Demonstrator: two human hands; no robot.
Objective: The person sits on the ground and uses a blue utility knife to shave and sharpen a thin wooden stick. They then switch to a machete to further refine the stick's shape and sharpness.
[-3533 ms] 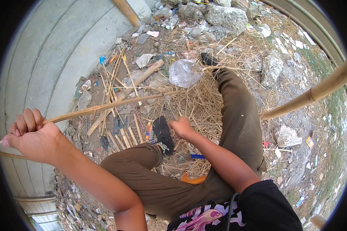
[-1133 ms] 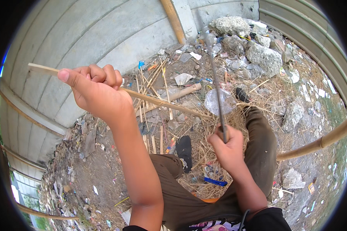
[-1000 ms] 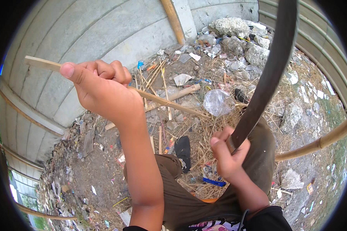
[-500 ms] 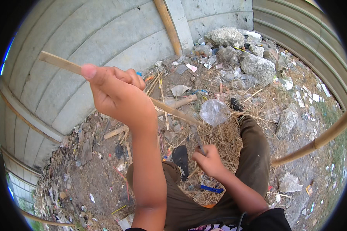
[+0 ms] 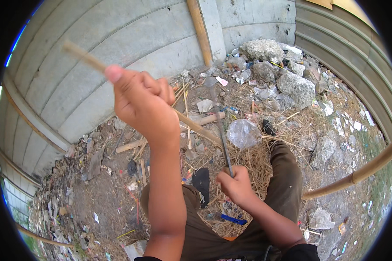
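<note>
My left hand [image 5: 141,100] is raised in front of the concrete wall, its fingers closed around a long flat bamboo strip [image 5: 199,129]. The strip slants from a blurred upper end at the far left, past my wrist, down to the straw between my legs. My right hand [image 5: 236,185] is low between my knees, closed on the handle of a knife [image 5: 226,152]. Its narrow dark blade points up and away from me, crossing near the strip's lower part. The tip is blurred; whether blade and strip touch I cannot tell.
Dry straw [image 5: 252,163] and litter cover the ground, with a clear plastic bag [image 5: 244,134] ahead. A blue plastic piece [image 5: 234,219] lies between my thighs. Rocks [image 5: 296,88] are heaped by the corrugated fence [image 5: 344,41]. A bamboo pole [image 5: 348,178] extends at the right.
The knife blade has swung up from beside the strip's lower end and now shows longer, pointing away. My left hand and the strip appear slightly further right and lower at the wrist.
</note>
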